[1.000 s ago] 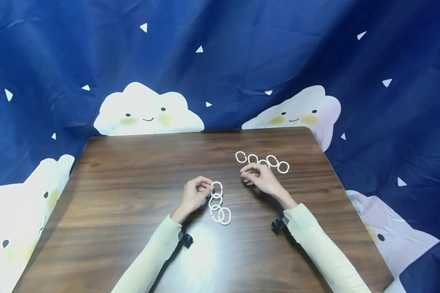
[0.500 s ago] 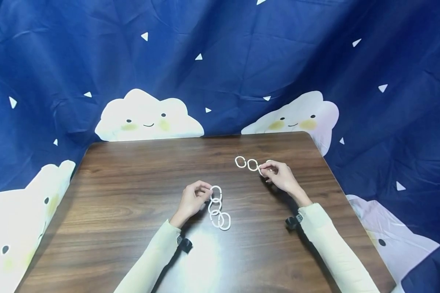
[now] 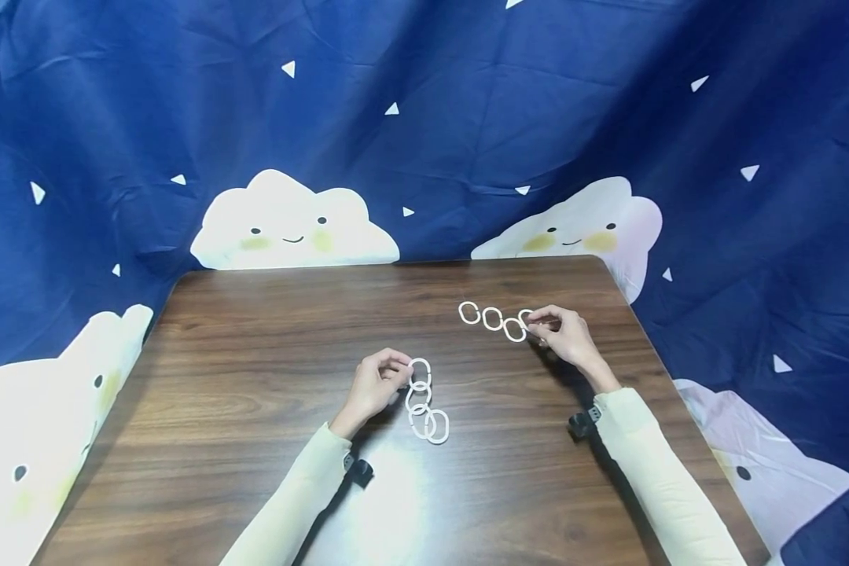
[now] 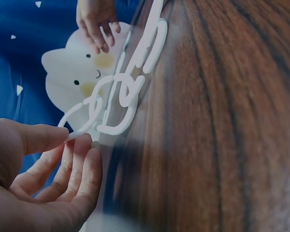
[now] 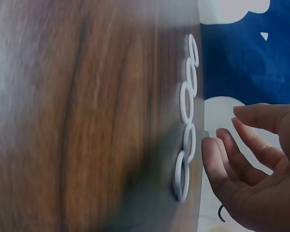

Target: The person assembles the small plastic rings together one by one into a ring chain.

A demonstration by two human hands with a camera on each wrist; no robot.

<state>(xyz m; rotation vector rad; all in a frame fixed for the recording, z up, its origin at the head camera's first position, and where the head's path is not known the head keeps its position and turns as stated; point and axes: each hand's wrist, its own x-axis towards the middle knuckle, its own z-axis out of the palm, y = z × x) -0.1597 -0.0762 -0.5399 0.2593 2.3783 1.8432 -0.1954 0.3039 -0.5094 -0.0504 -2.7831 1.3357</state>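
Observation:
My left hand [image 3: 373, 385] pinches the end of a short chain of white plastic C-shaped links [image 4: 117, 130] between thumb and fingertips. Its top link [image 3: 429, 369] is lifted a little, while the lower ones trail toward the near side of the table. Over at the back right, my right hand [image 3: 566, 334] hovers beside a row of loose white links [image 3: 461, 313]. In the right wrist view, the thumb and fingers [image 5: 213, 162] are apart, bent slightly, with nothing between them. The hand partly covers the row's right end in the head view.
Both hands work over a brown wood-grain table [image 3: 269, 314] with rounded far corners. A dark blue curtain [image 3: 460, 134] with cloud faces hangs behind and beside it. Small black cameras [image 3: 359, 472] are strapped to both wrists.
My right hand has moved rightward along the row of loose links to its right end. The left hand keeps its pinch on the chain, almost unmoved. The head view has shifted slightly.

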